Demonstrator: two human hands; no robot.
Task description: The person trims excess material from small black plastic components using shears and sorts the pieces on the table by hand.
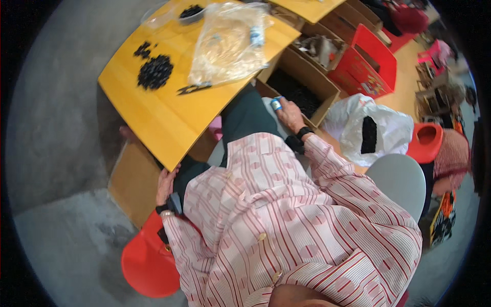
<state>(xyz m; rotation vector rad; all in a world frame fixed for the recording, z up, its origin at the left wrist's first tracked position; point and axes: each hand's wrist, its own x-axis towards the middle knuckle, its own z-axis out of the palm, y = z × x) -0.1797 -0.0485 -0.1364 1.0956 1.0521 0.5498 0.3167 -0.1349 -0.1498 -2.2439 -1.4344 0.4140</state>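
My left hand is low beside my left thigh, just below the near corner of the yellow table. Its fingers are stretched out, and their tips are partly hidden by the table corner. To the right of my knee, my right hand rests on a pale grey seat-like surface, fingers loosely bent and apart, with blue-and-white tape round one digit. I see nothing held in either hand. Right beside it stands a cardboard box with small black pieces inside.
On the table lie a pile of black pieces, black thread snips, a clear plastic bag and a tub. A red box, white sack, grey chair and red chair surround me. Other people sit at right.
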